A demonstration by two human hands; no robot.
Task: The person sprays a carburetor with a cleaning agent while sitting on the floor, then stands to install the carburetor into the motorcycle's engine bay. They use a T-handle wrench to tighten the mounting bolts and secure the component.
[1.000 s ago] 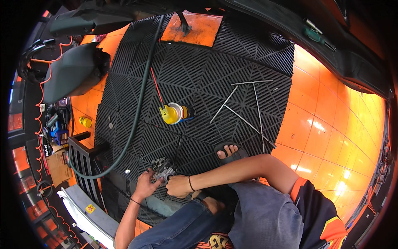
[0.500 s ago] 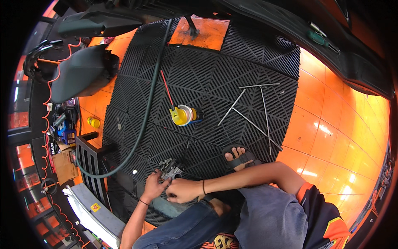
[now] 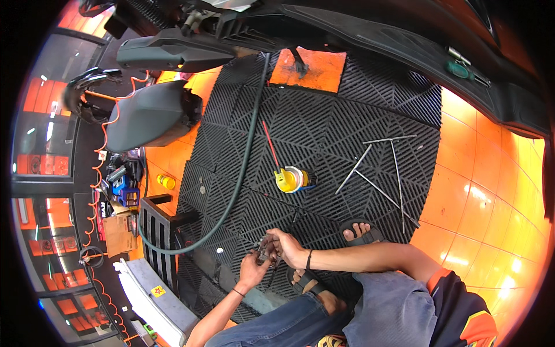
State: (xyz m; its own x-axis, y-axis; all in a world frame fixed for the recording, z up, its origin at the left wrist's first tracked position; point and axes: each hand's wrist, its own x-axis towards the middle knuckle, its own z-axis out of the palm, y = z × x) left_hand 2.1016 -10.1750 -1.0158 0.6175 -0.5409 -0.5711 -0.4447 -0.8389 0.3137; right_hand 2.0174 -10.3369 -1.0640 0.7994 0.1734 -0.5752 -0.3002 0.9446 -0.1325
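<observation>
1. Two bare hands meet over one grey metal part (image 3: 266, 253), lifted above the mat (image 3: 324, 115) in front of the person's legs; that close position probably gives a good view and steady control.
2. Left hand (image 3: 252, 272): grasping the part from its left and near side, seemingly as the support that bears its weight.
3. Right hand (image 3: 287, 246): fingers curled onto the part from the right, likely bracing it against the left. The fingertips are partly hidden, so I cannot tell exactly what they press on.
4. The spray can (image 3: 287, 180), with its yellow cap and red straw (image 3: 268, 139), is on the mat beyond the hands, apparently within reach of either arm.
5. T-handle tools (image 3: 396, 185) lie ahead and to the right, loosely crossing; the ribbed surface should help stop them rolling.
6. A green hose (image 3: 245, 168) curves down the left side of the mat, leaving the space by the hands free of its loop.
7. The sandalled right foot (image 3: 363, 236) rests flat near the tools, perhaps to steady the low seated posture.
</observation>
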